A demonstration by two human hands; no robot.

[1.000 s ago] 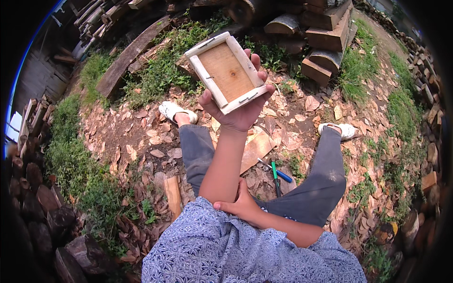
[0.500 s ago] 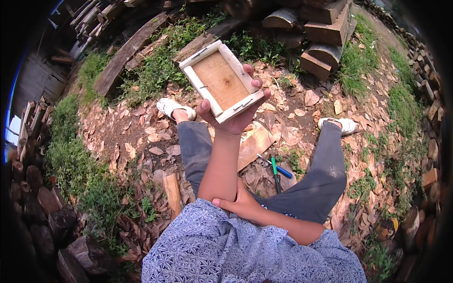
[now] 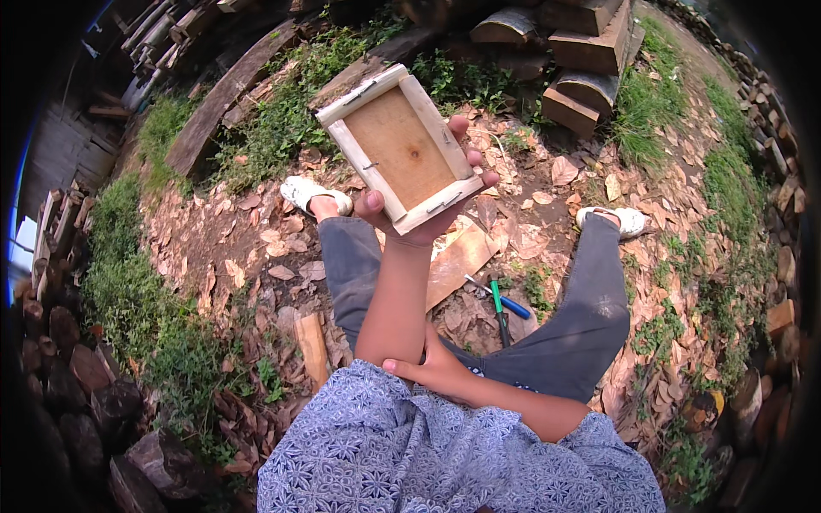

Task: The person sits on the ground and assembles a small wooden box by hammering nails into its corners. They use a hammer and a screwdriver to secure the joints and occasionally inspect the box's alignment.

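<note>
Out in front of me, my left hand (image 3: 423, 232) holds up a small rectangular wooden frame (image 3: 349, 157) from beneath. My thumb rests at its left edge and the fingers curl at its right edge. Pale strips border a brown thin wooden panel (image 3: 402, 141) with a dark knot. Thin metal pieces, like bent nails or staples, show on the strips. My right hand (image 3: 438, 368) is wrapped round my left forearm near the elbow, thumb on top. Between my legs lie a green-and-black tool (image 3: 499, 309) and a blue-handled tool (image 3: 516, 309) with a metal shaft.
A flat wooden board (image 3: 462, 263) lies on the leaf-strewn ground, and a short wood piece (image 3: 311, 346) sits by my left leg. Stacked timber (image 3: 590, 51) stands ahead, with a long plank (image 3: 227, 98) at far left. Log piles (image 3: 85, 368) line both sides.
The wooden frame has shifted slightly left and tilted a little in my left hand. My right hand keeps its grip on the left forearm.
</note>
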